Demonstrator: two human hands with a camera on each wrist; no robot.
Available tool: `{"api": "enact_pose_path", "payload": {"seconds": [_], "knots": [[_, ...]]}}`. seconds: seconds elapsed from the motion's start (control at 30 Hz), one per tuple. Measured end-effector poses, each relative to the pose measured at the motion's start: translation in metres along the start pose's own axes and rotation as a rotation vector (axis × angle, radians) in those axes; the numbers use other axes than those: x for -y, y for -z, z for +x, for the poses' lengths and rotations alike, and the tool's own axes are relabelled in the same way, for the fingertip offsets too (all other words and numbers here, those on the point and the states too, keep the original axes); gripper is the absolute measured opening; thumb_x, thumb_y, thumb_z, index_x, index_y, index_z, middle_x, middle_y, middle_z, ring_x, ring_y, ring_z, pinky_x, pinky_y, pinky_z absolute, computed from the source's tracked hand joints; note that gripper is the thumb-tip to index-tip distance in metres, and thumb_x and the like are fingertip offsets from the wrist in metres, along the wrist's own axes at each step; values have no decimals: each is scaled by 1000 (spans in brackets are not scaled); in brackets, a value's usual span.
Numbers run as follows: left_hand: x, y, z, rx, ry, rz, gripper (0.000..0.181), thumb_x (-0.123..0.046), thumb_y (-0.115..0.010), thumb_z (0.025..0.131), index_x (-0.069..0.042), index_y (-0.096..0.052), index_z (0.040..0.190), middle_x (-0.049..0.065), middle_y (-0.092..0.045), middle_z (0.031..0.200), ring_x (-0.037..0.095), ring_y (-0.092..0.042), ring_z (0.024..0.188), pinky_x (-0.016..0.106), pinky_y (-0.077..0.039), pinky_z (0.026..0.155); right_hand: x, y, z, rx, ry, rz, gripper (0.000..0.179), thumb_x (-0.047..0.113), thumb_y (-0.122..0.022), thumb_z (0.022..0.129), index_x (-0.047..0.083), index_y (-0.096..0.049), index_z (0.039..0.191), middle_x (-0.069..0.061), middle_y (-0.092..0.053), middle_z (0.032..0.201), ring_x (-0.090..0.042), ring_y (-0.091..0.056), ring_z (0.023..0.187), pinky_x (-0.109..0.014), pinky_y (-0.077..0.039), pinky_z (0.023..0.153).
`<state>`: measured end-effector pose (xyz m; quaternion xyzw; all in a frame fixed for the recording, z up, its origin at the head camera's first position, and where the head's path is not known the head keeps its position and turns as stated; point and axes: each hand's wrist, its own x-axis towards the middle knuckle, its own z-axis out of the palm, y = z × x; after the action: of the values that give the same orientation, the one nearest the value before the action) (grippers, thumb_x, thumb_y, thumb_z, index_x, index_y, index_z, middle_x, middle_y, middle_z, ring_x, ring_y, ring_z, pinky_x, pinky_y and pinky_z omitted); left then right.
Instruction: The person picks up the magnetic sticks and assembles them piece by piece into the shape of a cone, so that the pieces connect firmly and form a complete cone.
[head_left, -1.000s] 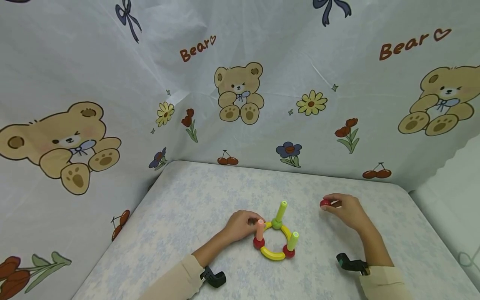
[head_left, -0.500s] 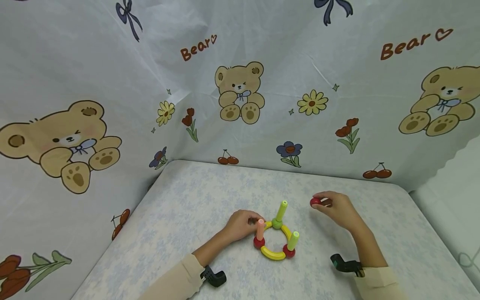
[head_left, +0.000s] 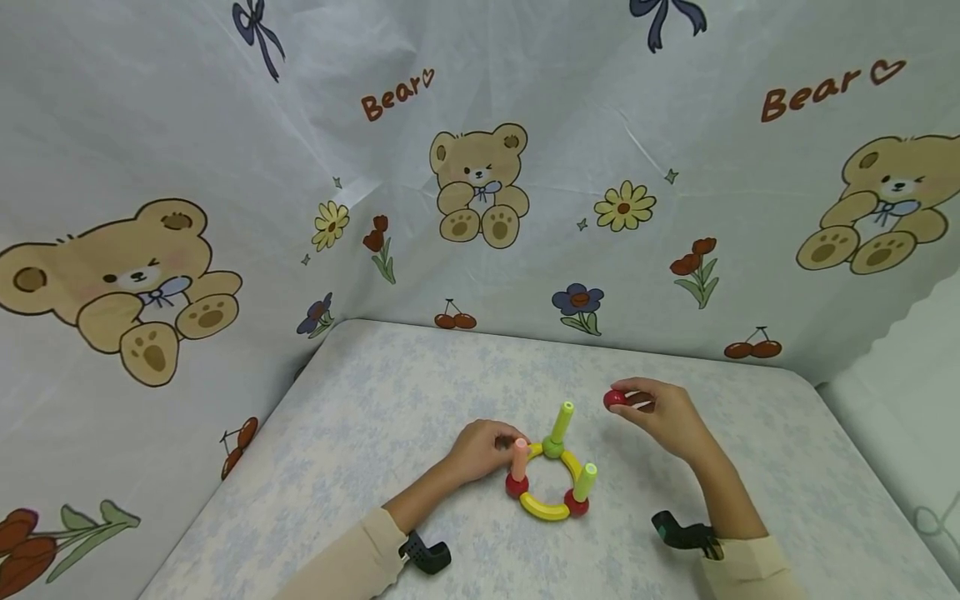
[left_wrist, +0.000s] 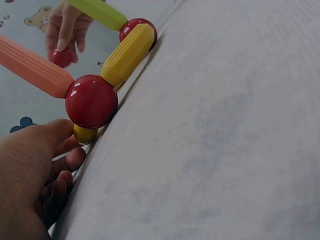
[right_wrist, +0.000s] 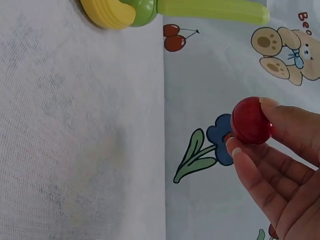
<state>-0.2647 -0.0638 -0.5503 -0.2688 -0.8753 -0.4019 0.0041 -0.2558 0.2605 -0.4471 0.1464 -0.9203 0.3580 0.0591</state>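
A ring of yellow curved rods [head_left: 545, 508] joined by balls lies on the table. Three sticks stand up from it: a pink stick [head_left: 520, 460] on a red ball [left_wrist: 91, 101], a green stick [head_left: 562, 423] on a green ball [head_left: 552, 448], and another green stick [head_left: 585, 482] on a red ball. My left hand [head_left: 480, 450] pinches the ring's left yellow rod [left_wrist: 85, 135] beside the pink stick's ball. Raised to the right of the ring, my right hand [head_left: 667, 417] pinches a loose red ball [right_wrist: 251, 121] between thumb and fingertips.
The table [head_left: 420, 375] wears a pale blue-patterned cover. A white curtain [head_left: 480, 283] printed with bears and flowers hangs along its back and left side. Black wrist cameras [head_left: 426, 553] jut out from both beige sleeves [head_left: 352, 554].
My right hand has carried the loose red ball leftward and slightly up, closer to the ring. The left hand and the ring have stayed in place.
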Motion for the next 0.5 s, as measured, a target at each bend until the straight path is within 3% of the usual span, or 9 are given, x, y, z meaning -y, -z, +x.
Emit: {"api": "enact_pose_path", "payload": {"seconds": [0.33, 0.5], "knots": [[0, 1, 0, 8, -8, 7, 15, -31, -72, 94, -24, -81, 104, -16, -72, 97, -2, -57, 76, 20, -47, 70, 23, -4, -2, -54, 37, 62, 38, 22, -81, 89, 9, -71, 124, -10, -74, 106, -25, -71, 87, -24, -58, 72], [0, 1, 0, 6, -12, 15, 14, -31, -72, 94, -24, -82, 103, -17, -71, 93, -1, -55, 72, 20, -46, 66, 35, -9, -3, -96, 88, 92, 37, 21, -81, 89, 10, -71, 124, -7, -74, 108, -22, -71, 90, -21, -56, 73]]}}
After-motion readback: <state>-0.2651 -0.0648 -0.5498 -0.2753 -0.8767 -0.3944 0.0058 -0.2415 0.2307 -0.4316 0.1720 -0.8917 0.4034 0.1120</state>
